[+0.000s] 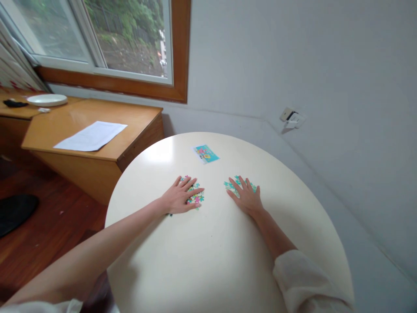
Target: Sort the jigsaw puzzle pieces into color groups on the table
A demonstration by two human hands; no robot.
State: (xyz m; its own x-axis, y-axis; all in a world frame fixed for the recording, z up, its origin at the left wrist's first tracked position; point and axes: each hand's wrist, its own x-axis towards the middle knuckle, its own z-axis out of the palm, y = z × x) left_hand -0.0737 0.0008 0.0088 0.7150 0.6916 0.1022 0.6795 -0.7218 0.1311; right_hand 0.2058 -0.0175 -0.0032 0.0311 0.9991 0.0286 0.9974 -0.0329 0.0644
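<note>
My left hand (180, 195) lies with fingers spread over a pile of small multicoloured jigsaw puzzle pieces (197, 198), partly covering them. Pink, yellow, green and white show among these pieces. To the right, my right hand (246, 194) rests, fingers apart, on a second pile of mostly teal and pale green puzzle pieces (230, 186). Both piles sit on a round white table (208, 252), with a gap between them. Beyond the hands lies a small teal picture card (206, 154) with colourful cartoon figures. What is beneath my palms is hidden.
A wooden desk (94, 113) stands at the left under a window, with white paper (91, 136) and a white round dish (47, 100) on it. The wall at the right bears a socket with a plug (292, 118). A dark round object (16, 213) is on the floor.
</note>
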